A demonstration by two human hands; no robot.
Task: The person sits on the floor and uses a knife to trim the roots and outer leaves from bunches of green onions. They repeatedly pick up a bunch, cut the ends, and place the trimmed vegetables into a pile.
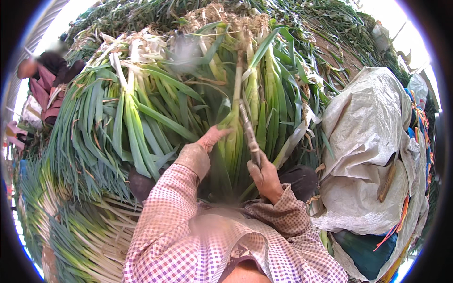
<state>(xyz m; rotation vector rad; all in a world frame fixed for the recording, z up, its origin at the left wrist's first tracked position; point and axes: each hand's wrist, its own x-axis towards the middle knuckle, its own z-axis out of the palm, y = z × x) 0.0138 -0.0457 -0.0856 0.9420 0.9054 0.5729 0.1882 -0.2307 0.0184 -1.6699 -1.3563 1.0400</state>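
A long green onion stalk [238,85] lies roots away from me on a heap of leafy green onions [180,102]. My left hand [214,137] is at its green leaves, fingers against them; the thumb and some fingers are partly hidden. My right hand [265,177] is closed around the dark handle of a knife [250,136], whose worn, dirt-marked blade points away from me beside the stalk. More onions with dry, dirty roots [247,26] lie around both hands.
Cleaned onions with white stems [109,244] lie at lower left. White woven sacking [364,116] lies at right, with a wooden-handled tool [387,182] on it. Another person [49,81] sits at far left. Loose leaves cover ground farther off.
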